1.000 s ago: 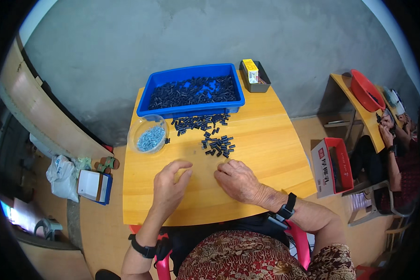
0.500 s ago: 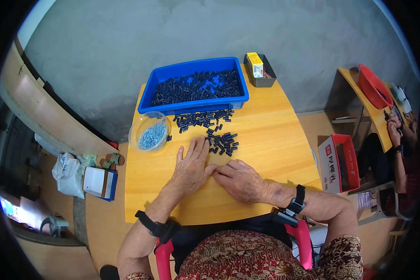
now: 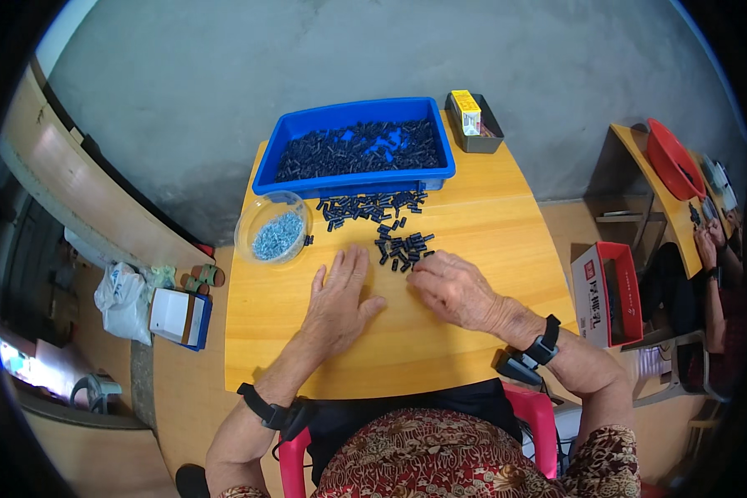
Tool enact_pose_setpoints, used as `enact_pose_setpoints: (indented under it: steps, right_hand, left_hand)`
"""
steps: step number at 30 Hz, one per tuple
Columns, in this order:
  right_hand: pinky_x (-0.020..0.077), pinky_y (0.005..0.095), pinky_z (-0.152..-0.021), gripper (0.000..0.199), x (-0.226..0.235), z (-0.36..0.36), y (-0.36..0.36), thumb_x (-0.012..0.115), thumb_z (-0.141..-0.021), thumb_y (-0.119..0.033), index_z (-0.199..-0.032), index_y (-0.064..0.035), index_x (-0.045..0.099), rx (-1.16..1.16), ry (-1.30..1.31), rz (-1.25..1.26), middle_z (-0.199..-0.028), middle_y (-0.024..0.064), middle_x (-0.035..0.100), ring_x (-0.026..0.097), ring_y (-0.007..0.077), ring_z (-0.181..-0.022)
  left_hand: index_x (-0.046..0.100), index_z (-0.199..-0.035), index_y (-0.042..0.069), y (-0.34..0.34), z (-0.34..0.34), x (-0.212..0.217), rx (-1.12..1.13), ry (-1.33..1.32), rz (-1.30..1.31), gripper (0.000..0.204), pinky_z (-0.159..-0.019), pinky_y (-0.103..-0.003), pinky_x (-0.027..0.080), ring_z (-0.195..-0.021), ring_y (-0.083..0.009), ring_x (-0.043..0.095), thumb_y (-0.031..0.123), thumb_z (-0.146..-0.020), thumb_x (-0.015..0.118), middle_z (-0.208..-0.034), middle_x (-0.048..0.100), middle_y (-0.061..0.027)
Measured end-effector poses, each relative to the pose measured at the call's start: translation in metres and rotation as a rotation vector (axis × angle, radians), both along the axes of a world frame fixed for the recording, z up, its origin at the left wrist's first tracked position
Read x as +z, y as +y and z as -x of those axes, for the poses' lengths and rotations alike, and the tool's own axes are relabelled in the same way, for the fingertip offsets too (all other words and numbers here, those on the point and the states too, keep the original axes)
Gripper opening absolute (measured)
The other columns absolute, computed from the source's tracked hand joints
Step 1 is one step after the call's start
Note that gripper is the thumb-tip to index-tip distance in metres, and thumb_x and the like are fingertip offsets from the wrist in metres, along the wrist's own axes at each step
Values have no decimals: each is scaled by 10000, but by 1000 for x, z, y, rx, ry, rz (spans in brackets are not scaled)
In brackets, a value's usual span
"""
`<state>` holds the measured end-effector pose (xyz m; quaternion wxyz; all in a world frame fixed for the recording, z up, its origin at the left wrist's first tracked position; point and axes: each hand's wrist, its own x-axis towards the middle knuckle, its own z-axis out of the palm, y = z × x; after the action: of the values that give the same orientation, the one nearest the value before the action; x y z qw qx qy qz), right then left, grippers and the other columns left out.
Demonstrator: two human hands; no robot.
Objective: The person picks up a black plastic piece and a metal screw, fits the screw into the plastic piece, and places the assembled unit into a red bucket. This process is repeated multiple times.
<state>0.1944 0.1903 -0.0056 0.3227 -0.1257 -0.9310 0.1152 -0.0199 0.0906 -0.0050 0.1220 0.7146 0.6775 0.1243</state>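
My left hand rests flat on the wooden table with its fingers stretched and its thumb apart, holding nothing. My right hand is closed, its curled fingertips at the near right edge of a small heap of short black pieces. Whatever is between those fingertips is hidden. Beyond that heap, a wider scatter of the same black pieces lies along the front of a blue tub, which holds many more. Left of the scatter stands a clear round bowl containing small silvery-blue metal parts.
At the table's far right corner is a dark bin with a yellow box in it. On the right, a red-and-white carton sits on the floor. Another person's hands work at a side table with a red basin.
My right hand has moved away from my left, rightward and farther out to the small black heap. My left hand stays nearly in place, its thumb now apart from the right fingers.
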Motion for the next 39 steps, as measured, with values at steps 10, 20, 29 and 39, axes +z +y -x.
enact_pose_setpoints:
  steps: [10, 20, 29, 39]
  right_hand:
    - [506, 412, -748, 107, 10, -1, 49, 589, -800, -38, -892, -13, 637, -173, 24, 183, -846, 125, 608, 594, 312, -842]
    - [508, 412, -744, 109, 9, 29, 51, 584, -805, -48, -887, -17, 649, -107, -11, 141, -826, 125, 604, 594, 313, -853]
    - [498, 424, -751, 91, 12, 37, 85, 615, -792, -52, -869, -28, 658, -264, -69, 179, -846, 132, 598, 599, 326, -830]
    - [489, 398, -770, 106, -3, 65, 91, 668, -762, -75, -859, -35, 676, -96, -263, -23, -843, 101, 582, 580, 291, -862]
  left_hand:
    - [321, -1438, -26, -28, 25, 3, 142, -310, -116, 588, -1113, -388, 289, -1374, -357, 339, 178, -939, 557, -1445, 383, -256]
    - [433, -1372, -13, -36, 15, 5, 176, -796, -128, 507, -1023, -368, 410, -1210, -297, 539, 206, -940, 581, -1306, 547, -214]
    - [551, -1251, -15, -48, -7, 21, 196, -1199, 174, 328, -967, -285, 443, -1096, -153, 580, 116, -951, 573, -1160, 632, -99]
    - [607, -1159, -20, -41, -10, 20, 203, -1229, 221, 242, -936, -270, 454, -1038, -129, 589, 104, -957, 555, -1095, 653, -65]
